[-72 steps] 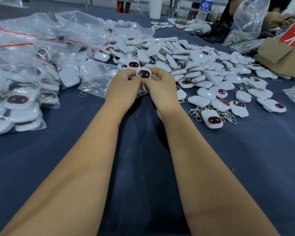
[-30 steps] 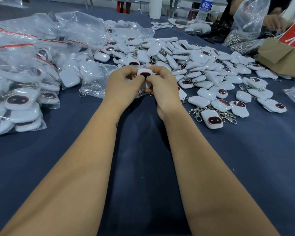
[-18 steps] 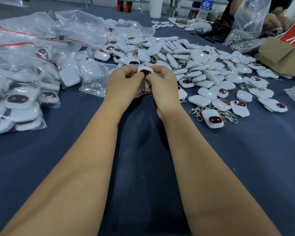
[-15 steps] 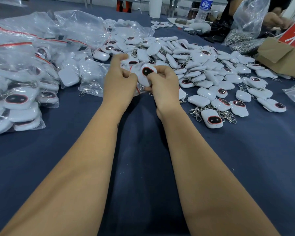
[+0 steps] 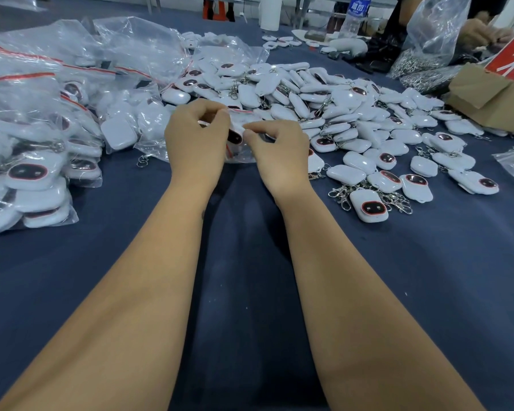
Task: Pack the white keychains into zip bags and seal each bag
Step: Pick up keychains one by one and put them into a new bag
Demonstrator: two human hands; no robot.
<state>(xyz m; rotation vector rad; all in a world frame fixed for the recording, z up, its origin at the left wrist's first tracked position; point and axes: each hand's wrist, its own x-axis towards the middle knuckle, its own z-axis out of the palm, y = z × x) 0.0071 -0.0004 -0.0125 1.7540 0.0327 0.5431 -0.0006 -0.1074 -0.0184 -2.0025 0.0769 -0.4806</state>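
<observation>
left hand (image 5: 195,137), right hand (image 5: 279,149) pinching zip bag (image 5: 240,126)

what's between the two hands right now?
Head view: a zip bag with a white keychain inside, pinched by the left hand and the right hand.

The zip bag (image 5: 241,126) between the left hand (image 5: 195,137) and right hand (image 5: 276,149) is mostly covered by their fingers, so its seal cannot be judged. The keychain (image 5: 235,137) inside shows only a dark sliver. Far right, the cardboard box (image 5: 493,99) and another person's hand (image 5: 481,35) are cut off by the edge.
</observation>
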